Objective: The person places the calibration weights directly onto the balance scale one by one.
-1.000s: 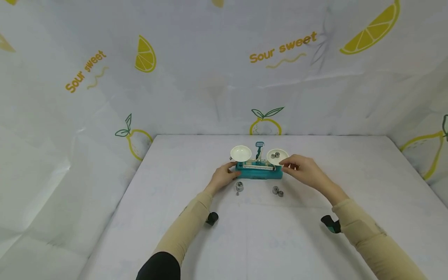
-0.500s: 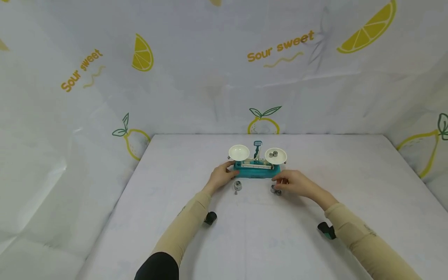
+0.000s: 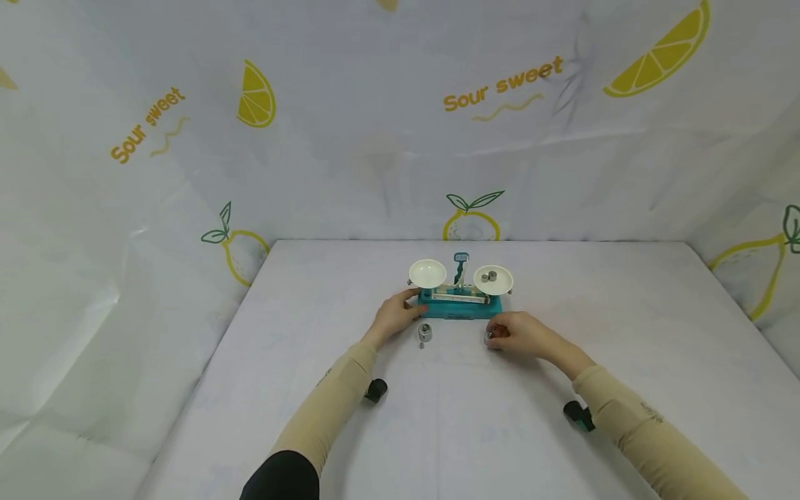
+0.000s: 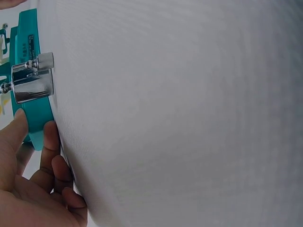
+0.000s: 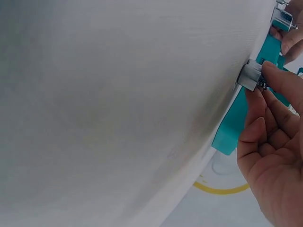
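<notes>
Backing scale (image 3: 460, 310), white table (image 3: 475, 430): printed sheeting (image 3: 369, 139)

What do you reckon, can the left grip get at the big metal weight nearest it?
Probably yes: the big metal weight stands close to the left grip with nothing visible between them, but it would likely need to release the scale first.

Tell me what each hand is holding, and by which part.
The right hand pinches a metal weight by its knobbed top. The left hand holds the teal balance by the left end of its base.
</notes>
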`<action>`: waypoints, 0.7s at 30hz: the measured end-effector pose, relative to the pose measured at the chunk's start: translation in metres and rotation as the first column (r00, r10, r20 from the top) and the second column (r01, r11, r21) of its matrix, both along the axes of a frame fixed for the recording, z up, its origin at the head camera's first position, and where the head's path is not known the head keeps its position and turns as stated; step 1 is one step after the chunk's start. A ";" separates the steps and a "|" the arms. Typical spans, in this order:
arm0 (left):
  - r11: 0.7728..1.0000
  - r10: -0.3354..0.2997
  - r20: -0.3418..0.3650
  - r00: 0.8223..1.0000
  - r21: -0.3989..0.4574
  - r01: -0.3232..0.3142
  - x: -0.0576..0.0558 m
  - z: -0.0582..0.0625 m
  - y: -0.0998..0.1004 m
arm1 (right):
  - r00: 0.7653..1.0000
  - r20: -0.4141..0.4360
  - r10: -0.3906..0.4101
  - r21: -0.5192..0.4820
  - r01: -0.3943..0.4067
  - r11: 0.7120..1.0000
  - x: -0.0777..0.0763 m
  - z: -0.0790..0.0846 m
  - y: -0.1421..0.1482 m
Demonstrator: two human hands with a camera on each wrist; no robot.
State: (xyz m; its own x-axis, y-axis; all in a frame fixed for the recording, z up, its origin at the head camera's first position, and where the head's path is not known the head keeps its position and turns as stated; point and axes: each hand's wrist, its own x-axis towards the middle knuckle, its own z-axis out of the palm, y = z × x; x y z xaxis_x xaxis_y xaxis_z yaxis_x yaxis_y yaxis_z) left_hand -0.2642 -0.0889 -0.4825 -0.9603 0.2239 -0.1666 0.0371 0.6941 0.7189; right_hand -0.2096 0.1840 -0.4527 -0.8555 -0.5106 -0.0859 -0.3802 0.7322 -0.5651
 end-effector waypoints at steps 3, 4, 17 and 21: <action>1.000 0.000 -0.006 1.000 0.001 0.000 0.001 0.001 0.000 | 1.000 -0.018 0.007 0.006 -0.007 1.000 -0.001 -0.001 0.000; 1.000 0.001 -0.006 1.000 0.004 -0.001 0.001 0.001 0.000 | 1.000 -0.024 0.011 0.008 -0.011 1.000 0.000 0.000 0.000; 1.000 0.008 -0.004 1.000 0.005 -0.008 0.001 0.003 0.000 | 0.986 -0.164 -0.035 -0.002 0.035 0.999 0.007 0.033 0.000; 1.000 0.007 -0.002 1.000 -0.002 -0.007 0.001 0.002 0.000 | 0.974 -0.221 -0.053 -0.033 0.047 0.998 0.007 0.042 0.001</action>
